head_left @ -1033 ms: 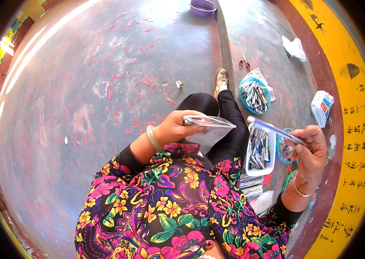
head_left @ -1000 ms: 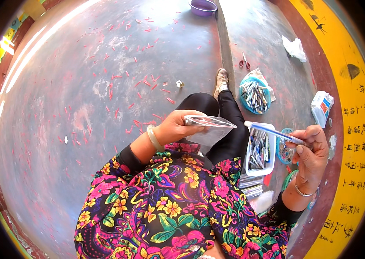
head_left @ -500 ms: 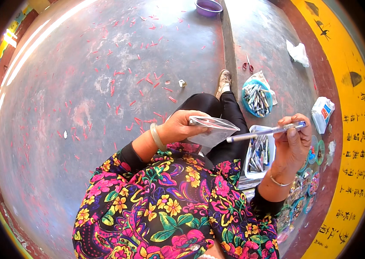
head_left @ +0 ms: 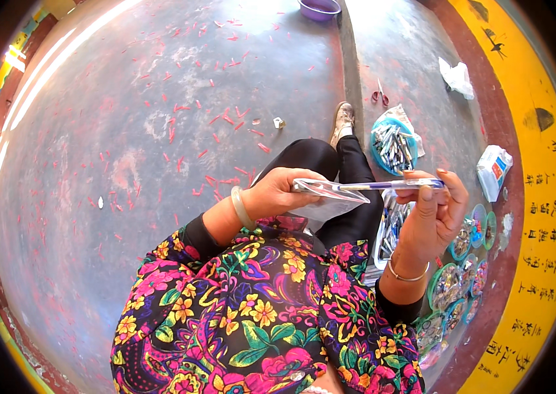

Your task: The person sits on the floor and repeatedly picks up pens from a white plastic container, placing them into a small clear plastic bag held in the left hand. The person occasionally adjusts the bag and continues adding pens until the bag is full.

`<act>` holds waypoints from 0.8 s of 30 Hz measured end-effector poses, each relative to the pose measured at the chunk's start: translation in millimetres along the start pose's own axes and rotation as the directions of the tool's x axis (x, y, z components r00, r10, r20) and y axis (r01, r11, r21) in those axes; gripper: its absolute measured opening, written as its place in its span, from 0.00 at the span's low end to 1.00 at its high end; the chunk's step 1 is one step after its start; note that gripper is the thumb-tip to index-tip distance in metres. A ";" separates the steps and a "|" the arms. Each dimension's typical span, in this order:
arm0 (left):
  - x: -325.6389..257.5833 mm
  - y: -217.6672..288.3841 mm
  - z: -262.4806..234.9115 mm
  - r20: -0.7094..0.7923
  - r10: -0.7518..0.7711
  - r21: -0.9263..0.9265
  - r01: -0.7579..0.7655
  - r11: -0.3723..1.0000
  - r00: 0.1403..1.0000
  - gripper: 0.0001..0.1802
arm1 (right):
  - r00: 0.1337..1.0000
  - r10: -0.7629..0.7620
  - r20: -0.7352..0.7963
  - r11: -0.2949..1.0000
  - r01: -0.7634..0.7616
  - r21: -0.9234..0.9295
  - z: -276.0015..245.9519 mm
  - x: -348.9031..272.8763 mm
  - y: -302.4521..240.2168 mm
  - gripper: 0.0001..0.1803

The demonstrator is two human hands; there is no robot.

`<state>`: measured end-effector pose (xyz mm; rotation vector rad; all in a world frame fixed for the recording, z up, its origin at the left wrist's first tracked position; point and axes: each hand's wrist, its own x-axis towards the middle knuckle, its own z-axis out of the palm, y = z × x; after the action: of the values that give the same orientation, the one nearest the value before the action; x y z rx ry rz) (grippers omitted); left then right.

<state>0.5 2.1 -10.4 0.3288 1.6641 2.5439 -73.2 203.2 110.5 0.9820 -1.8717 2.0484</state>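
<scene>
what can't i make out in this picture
All in the head view:
- Pen: its left end overlaps the clear bag in the left hand, so inside or in front can't be told.
- White tray: right side hidden by the right hand and wrist.
- Purple basin: cut off by the top edge.
- Round dishes: contents too small to identify.

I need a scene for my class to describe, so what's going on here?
A person's left hand holds a clear plastic bag. The right hand holds a pen, its far end at the bag's upper edge; whether it is inside, I can't tell. More pens lie in a blue basket nearby.
</scene>
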 end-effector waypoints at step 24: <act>-2.9 5.7 0.8 -0.061 -0.064 0.046 0.067 0.997 0.996 0.17 | 0.968 0.152 0.198 0.937 -0.078 -0.341 30.3 -25.3 32.1 0.10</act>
<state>3.8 -0.1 -5.3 0.1997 1.7290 2.4937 -61.7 176.1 69.1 1.0649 -2.3433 1.6530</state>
